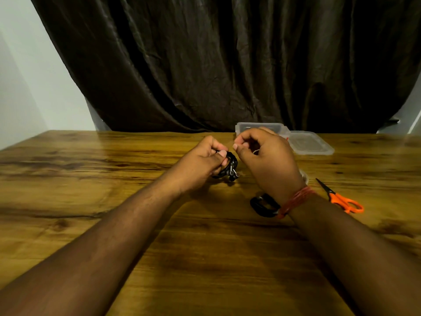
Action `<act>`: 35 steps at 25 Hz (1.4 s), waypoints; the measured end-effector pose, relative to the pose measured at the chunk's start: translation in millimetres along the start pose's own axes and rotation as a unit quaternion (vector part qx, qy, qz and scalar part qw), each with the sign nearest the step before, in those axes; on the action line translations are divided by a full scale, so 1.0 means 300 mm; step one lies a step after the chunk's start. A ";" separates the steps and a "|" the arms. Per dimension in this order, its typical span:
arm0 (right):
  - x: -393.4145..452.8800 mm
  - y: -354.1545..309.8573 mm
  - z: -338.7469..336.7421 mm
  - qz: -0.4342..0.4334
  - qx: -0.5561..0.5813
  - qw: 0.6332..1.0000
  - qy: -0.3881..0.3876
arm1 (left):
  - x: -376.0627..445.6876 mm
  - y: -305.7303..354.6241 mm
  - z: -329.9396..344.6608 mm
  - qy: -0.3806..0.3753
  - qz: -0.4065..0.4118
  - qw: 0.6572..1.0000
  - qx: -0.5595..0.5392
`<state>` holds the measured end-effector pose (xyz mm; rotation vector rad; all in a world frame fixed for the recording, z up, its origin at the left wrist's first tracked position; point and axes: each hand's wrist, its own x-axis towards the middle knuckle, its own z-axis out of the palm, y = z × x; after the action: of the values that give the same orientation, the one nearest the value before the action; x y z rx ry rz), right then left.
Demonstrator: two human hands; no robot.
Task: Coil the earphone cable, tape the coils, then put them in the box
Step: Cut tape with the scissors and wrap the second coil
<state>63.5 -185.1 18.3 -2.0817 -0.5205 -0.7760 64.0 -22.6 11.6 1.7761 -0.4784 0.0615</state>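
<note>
My left hand grips a coiled black earphone cable just above the wooden table; the coil's small metal ends stick out below it. Close to its right, my right hand is curled with thumb and fingers pinched, and a pale sliver shows inside it, maybe a piece of tape. A second black coil lies on the table, partly hidden under my right wrist. The clear plastic box stands open behind my right hand, its lid flat to the right.
Orange-handled scissors lie on the table to the right of my right wrist. A clear tape roll peeks out behind that wrist. A dark curtain hangs behind the table's far edge.
</note>
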 end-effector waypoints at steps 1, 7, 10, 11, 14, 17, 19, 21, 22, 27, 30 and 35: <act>-0.001 0.000 0.001 -0.004 -0.002 1.000 0.005 | 0.000 -0.001 0.000 0.000 -0.001 1.000 -0.005; -0.021 0.007 0.043 -0.022 0.073 0.994 -0.073 | -0.002 0.000 0.010 0.036 -0.014 0.997 -0.062; -0.028 0.009 0.056 -0.092 0.036 0.993 -0.065 | -0.005 0.003 0.013 0.052 -0.027 0.995 -0.076; -0.028 0.012 0.057 -0.101 0.032 0.992 -0.065 | -0.005 0.003 0.013 0.054 -0.032 0.995 -0.079; -0.026 0.017 0.053 -0.111 0.012 0.992 -0.063 | -0.010 0.013 0.017 0.048 -0.039 0.992 -0.105; -0.022 0.023 0.041 -0.107 -0.002 0.992 -0.066 | -0.021 0.025 0.018 0.029 -0.048 0.986 -0.157; -0.014 0.025 0.029 -0.109 -0.016 0.991 -0.072 | -0.024 0.027 0.008 0.017 -0.062 0.976 -0.208; -0.005 0.029 0.015 -0.112 -0.030 0.990 -0.075 | -0.022 0.027 -0.004 0.002 -0.070 0.967 -0.246; -0.002 0.032 0.011 -0.117 -0.036 0.990 -0.077 | -0.020 0.026 -0.008 -0.004 -0.074 0.965 -0.252; 0.004 0.044 0.007 -0.066 0.013 0.995 -0.070 | -0.015 0.016 -0.006 0.009 -0.091 0.972 -0.215; 0.013 0.047 -0.010 -0.011 0.038 0.999 -0.024 | -0.010 0.011 0.004 0.041 -0.091 0.977 -0.188; 0.012 0.043 -0.003 -0.099 -0.117 0.987 -0.044 | -0.007 0.000 0.023 0.059 -0.084 0.984 -0.145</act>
<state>73.5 -193.0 13.9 -2.3125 -0.7239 -0.8994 60.6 -28.5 9.2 1.5100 -0.2366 -0.0212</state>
